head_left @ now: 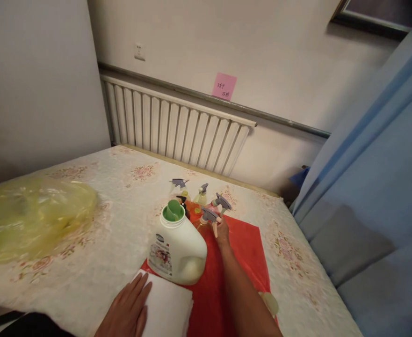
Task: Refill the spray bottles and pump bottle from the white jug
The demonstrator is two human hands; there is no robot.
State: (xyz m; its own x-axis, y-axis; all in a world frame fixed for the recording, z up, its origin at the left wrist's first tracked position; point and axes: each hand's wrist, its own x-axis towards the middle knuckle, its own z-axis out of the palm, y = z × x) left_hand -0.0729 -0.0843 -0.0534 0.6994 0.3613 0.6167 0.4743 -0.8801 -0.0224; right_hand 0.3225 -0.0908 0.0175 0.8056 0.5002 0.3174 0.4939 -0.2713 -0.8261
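My left hand lies flat with fingers stretched out on a folded white cloth. Away from me, my right hand is closed at the neck of a spray bottle with a grey trigger head; most of that bottle is hidden behind a large jug. The pale green jug stands upright without its lid, a green cup sitting in its mouth. Behind are a pink spray bottle, a clear one, another with a grey head, and a dark pump bottle.
A red plastic sheet lies under the jug on the flowered tablecloth. Crumpled yellow plastic covers the left side. A pale round lid-like thing is beside my right forearm. Blue curtain hangs right; a radiator stands behind.
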